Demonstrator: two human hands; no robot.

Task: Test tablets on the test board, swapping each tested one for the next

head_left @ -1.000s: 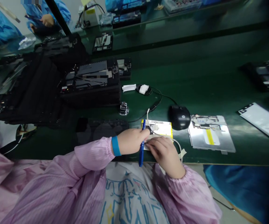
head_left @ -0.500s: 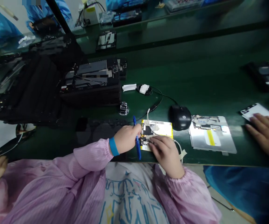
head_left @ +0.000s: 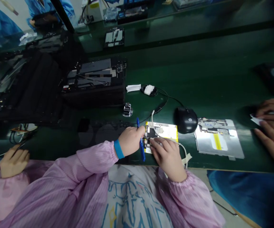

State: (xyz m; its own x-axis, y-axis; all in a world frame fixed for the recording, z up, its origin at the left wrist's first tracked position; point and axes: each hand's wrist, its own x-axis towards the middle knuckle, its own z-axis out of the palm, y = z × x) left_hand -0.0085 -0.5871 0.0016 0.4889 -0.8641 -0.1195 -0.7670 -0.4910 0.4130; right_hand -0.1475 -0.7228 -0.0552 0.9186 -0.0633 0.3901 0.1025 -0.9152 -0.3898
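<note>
My left hand [head_left: 130, 141] is closed round a blue pen [head_left: 140, 142], whose tip points away from me beside a small yellow-backed device [head_left: 162, 131] on the green bench. My right hand [head_left: 168, 155] rests on the near part of that device, fingers curled and pressed on it. A white cable [head_left: 181, 148] runs from the device past my right hand. A blue band sits on my left wrist.
A black mouse [head_left: 186, 120] lies just right of the device, then a silver panel [head_left: 219, 137]. Stacked black trays [head_left: 95, 80] stand at the back left. A neighbour's hands [head_left: 273, 126] work at the right edge, another person's hand [head_left: 14, 160] at the left.
My left hand pulled the pen slightly left off the device, uncovering its left edge. A neighbour's hands came in at the right, and another hand appeared at the left.
</note>
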